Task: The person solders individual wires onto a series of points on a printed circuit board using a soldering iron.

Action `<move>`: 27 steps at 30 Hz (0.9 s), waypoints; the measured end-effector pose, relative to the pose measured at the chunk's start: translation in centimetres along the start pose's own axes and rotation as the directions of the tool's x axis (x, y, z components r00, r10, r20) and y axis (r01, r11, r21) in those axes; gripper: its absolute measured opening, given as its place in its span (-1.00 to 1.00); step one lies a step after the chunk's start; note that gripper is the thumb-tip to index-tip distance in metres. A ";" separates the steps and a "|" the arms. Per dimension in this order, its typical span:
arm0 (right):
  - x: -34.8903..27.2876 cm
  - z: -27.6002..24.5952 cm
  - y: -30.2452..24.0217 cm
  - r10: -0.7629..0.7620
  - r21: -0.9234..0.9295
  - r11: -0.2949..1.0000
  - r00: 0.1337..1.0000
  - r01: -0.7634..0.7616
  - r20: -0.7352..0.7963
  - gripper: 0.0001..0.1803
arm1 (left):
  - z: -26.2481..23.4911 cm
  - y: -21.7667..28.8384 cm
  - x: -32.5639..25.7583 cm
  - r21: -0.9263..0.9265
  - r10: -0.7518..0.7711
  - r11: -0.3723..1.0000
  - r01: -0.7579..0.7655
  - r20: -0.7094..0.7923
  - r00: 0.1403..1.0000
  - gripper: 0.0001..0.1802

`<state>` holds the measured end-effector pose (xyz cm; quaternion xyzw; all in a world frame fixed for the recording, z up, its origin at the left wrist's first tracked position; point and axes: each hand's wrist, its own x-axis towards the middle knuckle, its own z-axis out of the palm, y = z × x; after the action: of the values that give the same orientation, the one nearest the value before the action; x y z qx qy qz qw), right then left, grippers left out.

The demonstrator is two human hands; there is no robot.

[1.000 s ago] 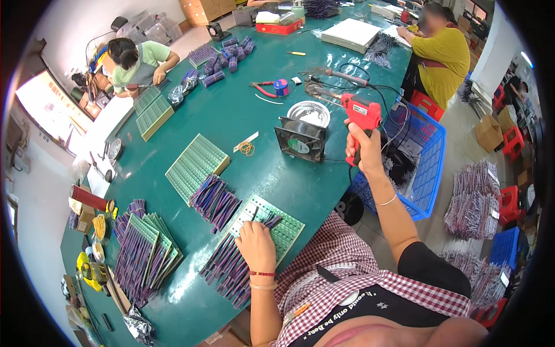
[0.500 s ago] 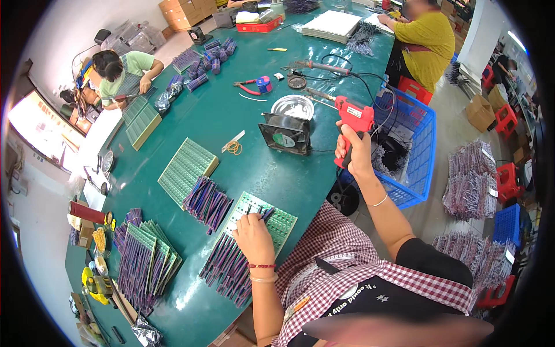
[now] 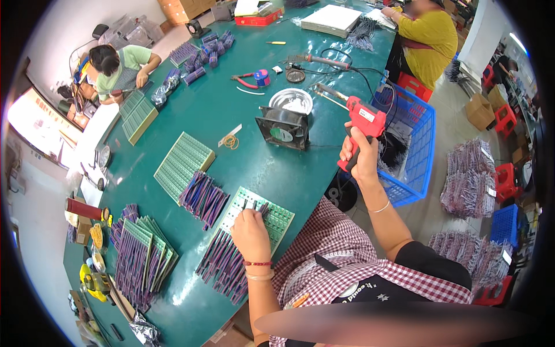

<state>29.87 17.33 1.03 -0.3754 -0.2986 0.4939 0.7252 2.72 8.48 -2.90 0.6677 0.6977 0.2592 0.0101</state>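
Left hand (image 3: 250, 230) fingers pinch component on green board (image 3: 258, 214) | right hand (image 3: 359, 155) fingers grip red gun (image 3: 361, 126)

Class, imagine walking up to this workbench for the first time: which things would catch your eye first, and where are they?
The red gun-shaped tool stands out, raised in the right hand off the table's right edge, above a blue basket. Next, the left hand rests on a green circuit board at the near edge of the green table, beside purple wire bundles.

Black fan (image 3: 282, 128), blue basket (image 3: 417, 144), stacked green boards (image 3: 184, 163), red toolbox (image 3: 258, 19)
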 end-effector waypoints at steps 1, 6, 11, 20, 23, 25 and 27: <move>0.1 0.0 -0.1 -0.015 0.000 1.000 1.000 0.015 0.008 -0.71 | -0.7 0.3 0.4 -0.001 -0.006 1.000 0.006 -0.003 1.000 -0.89; 0.0 0.3 0.3 -0.014 0.022 1.000 1.000 0.014 0.023 -0.67 | -1.7 1.1 0.8 -0.209 -0.090 0.975 0.079 -0.045 0.995 -0.91; -4.9 2.7 0.2 0.034 0.026 0.999 0.980 -0.040 0.197 -0.51 | -4.7 4.0 -0.9 -0.544 -0.011 0.839 0.032 0.043 0.999 -0.93; -11.7 5.2 0.6 0.333 -0.382 0.913 0.802 -0.142 0.496 -0.56 | -6.4 5.5 -1.3 -0.581 0.118 0.806 -0.108 -0.020 0.993 -0.89; -11.6 6.7 0.8 0.304 -0.307 0.935 0.849 -0.178 0.433 -0.89 | -6.0 5.0 -1.1 -0.523 0.089 0.842 -0.134 -0.111 0.990 -0.83; -11.5 7.1 1.2 0.319 -0.379 0.915 0.829 -0.142 0.459 -0.70 | -6.2 4.6 -0.9 -0.509 0.106 0.840 -0.188 -0.186 0.977 -0.81; -11.0 7.7 1.6 0.341 -0.465 0.880 0.806 -0.093 0.484 -0.51 | -6.4 4.2 -0.5 -0.490 0.135 0.837 -0.244 -0.247 0.959 -0.79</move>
<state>19.19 9.24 3.19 -0.3956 -0.5480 0.5864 0.4465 4.38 5.64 4.04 0.6766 0.5302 0.5028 0.0913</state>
